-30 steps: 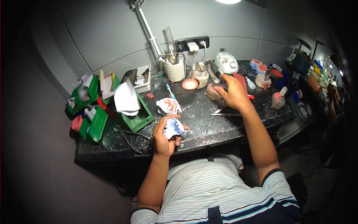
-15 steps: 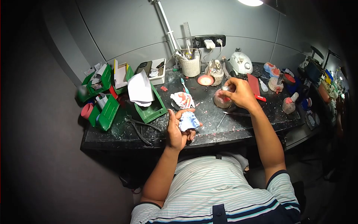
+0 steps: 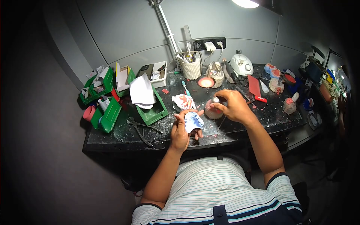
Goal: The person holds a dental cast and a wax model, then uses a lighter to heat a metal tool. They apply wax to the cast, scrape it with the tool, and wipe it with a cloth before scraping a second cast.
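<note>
My left hand point(image 3: 182, 135) holds a pale blue dental cast point(image 3: 194, 122) over the front of the bench, its tooth ridge facing up. With thumb and fingers, my right hand point(image 3: 237, 107) pinches the metal top of a round, wax-stained spirit burner point(image 3: 213, 111). The burner stands upright just right of the cast, apart from it. Behind my left hand lies a white cast with reddish wax point(image 3: 183, 101). A thin metal tool point(image 3: 222, 123) shows partly beneath my right hand.
Pliers point(image 3: 139, 130) lie at the front left, near green bins point(image 3: 153, 117). A wicker cup point(image 3: 191, 69) of tools, a round dish of pink wax point(image 3: 206, 82) and a white control box point(image 3: 242, 65) stand behind. Red wax sheets point(image 3: 254, 86) lie right.
My right hand has brought the burner left and towards me, closer to the cast. My left hand has shifted slightly right and tilted the cast, so more of its inner side shows.
</note>
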Action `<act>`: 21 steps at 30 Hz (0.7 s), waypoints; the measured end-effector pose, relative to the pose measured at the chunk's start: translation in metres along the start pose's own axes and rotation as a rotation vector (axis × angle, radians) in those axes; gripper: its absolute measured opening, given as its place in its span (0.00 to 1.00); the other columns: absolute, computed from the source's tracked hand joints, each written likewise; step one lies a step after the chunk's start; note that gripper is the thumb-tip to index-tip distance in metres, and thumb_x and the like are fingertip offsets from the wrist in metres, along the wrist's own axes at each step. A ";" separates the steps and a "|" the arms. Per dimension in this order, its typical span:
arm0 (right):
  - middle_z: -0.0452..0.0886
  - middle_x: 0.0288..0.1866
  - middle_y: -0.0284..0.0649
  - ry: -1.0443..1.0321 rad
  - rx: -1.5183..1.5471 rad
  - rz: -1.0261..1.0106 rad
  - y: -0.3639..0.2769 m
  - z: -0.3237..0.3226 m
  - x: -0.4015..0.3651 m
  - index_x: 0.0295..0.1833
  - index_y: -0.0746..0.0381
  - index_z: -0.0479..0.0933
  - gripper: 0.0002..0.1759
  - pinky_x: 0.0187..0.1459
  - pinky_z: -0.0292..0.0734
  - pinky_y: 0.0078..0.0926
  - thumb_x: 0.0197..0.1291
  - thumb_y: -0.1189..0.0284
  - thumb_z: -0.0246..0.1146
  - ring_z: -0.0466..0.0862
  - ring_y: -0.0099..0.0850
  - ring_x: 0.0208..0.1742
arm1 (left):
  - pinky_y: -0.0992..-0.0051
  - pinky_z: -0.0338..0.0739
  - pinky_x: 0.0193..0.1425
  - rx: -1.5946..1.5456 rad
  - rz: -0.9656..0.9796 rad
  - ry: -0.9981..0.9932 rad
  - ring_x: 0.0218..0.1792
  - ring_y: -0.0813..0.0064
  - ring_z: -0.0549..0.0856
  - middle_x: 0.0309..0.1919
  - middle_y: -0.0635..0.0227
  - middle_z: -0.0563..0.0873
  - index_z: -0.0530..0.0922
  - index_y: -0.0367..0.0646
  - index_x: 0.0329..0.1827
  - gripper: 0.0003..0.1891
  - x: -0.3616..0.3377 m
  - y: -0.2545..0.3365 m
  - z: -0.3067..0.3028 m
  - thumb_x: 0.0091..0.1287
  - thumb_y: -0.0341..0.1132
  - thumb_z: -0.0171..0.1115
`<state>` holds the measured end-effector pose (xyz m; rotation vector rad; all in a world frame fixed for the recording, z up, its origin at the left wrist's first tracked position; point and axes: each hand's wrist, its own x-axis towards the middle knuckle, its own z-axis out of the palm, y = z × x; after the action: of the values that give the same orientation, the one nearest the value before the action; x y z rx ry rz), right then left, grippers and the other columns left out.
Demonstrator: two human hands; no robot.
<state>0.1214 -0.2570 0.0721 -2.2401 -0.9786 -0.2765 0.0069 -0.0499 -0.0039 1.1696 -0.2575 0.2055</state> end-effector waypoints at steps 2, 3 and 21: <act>0.89 0.47 0.53 -0.007 -0.018 0.011 -0.004 0.001 0.001 0.52 0.70 0.85 0.23 0.51 0.83 0.41 0.59 0.62 0.77 0.90 0.47 0.49 | 0.77 0.80 0.27 -0.015 0.024 -0.012 0.28 0.66 0.88 0.68 0.36 0.78 0.68 0.39 0.66 0.39 0.001 -0.002 0.002 0.80 0.68 0.28; 0.89 0.47 0.53 -0.014 -0.054 0.014 -0.005 0.002 0.002 0.51 0.70 0.85 0.23 0.50 0.83 0.42 0.60 0.62 0.77 0.90 0.48 0.49 | 0.76 0.81 0.30 0.000 0.007 -0.050 0.30 0.65 0.89 0.71 0.37 0.76 0.68 0.39 0.67 0.40 0.001 -0.002 0.000 0.79 0.69 0.27; 0.86 0.37 0.58 0.038 -0.187 -0.017 -0.008 0.015 0.005 0.43 0.71 0.82 0.19 0.44 0.79 0.48 0.62 0.62 0.73 0.87 0.57 0.41 | 0.77 0.80 0.27 0.008 -0.112 -0.113 0.28 0.69 0.88 0.34 0.58 0.84 0.71 0.36 0.64 0.40 0.008 -0.003 0.001 0.77 0.69 0.37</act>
<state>0.1185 -0.2403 0.0673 -2.3863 -0.9870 -0.4323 0.0151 -0.0513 -0.0040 1.2017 -0.2898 0.0423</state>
